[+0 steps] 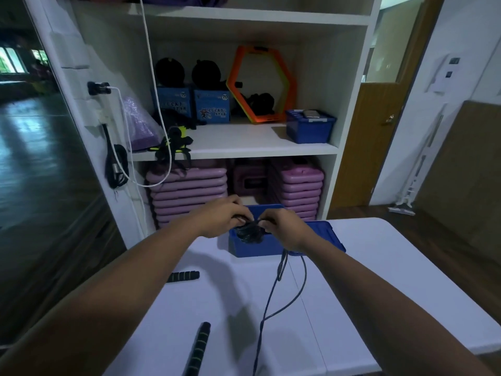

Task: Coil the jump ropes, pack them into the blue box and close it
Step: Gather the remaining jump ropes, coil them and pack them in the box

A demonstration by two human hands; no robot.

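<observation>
Reaches out with both arms toward 12 o'clock, to the far edge of the white tabletop. Holds the left hand and the right hand close together, knuckles up, directly over the open blue box. Pinches a dark coiled bundle of jump rope from both sides: left grip clamped on its top from 9 o'clock, right grip clamped on it from 3 o'clock, fingertips nearly meeting. Has the bundle at the mouth of the box, toward its 9 o'clock end; cannot tell whether it touches the bottom. Lets loose rope strands drop from under the right wrist toward 6 o'clock, across the tabletop and out of the lower edge of the view. Shows the blue lid just beside the box at 3 o'clock, tilted, partly hidden under the right wrist. Shows two black foam-ribbed grips of rope on the tabletop, both apart from the hands: one handle at 8 o'clock of the box beside the left forearm, a second handle well toward 6 o'clock. Faces a white shelf unit at 12 o'clock beyond the tabletop, carrying another blue bin at 1 o'clock, orange hexagon rings behind it, and stacked purple step boards on the lowest level.
</observation>
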